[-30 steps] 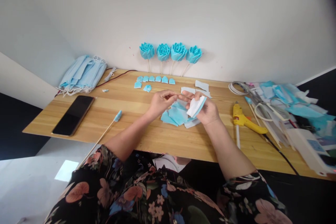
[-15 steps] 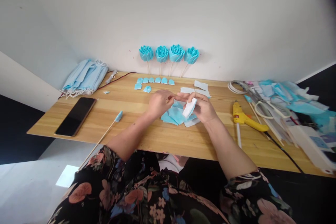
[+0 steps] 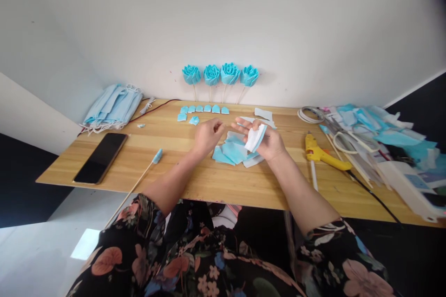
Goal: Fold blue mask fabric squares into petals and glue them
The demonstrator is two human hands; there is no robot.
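Observation:
My right hand [image 3: 273, 143] holds a folded piece of white and light-blue mask fabric [image 3: 256, 138], gripped by the thumb, with some fingers stretched out to the left. To its left, my left hand [image 3: 209, 135] is closed with its fingertips curled together; whether anything small is in them is hidden. The hands are a short gap apart. Beneath them lie loose blue fabric pieces [image 3: 234, 149]. Several small rounded blue petals [image 3: 208, 108] sit in a row behind my left hand. A stick with a blue wrapped tip [image 3: 158, 156] lies by my left forearm.
Several blue fabric roses [image 3: 230, 73] on sticks lean against the wall. A phone [image 3: 101, 158] and a stack of masks [image 3: 113, 106] are at left. At right are a yellow glue gun [image 3: 324, 155], tape roll [image 3: 310, 114], scissors [image 3: 355, 141] and fabric scraps [image 3: 397, 130].
My hands have drawn slightly apart, the left one moving a little left. The fabric piece in my right hand has turned, showing more of its blue edge. The view has shifted slightly.

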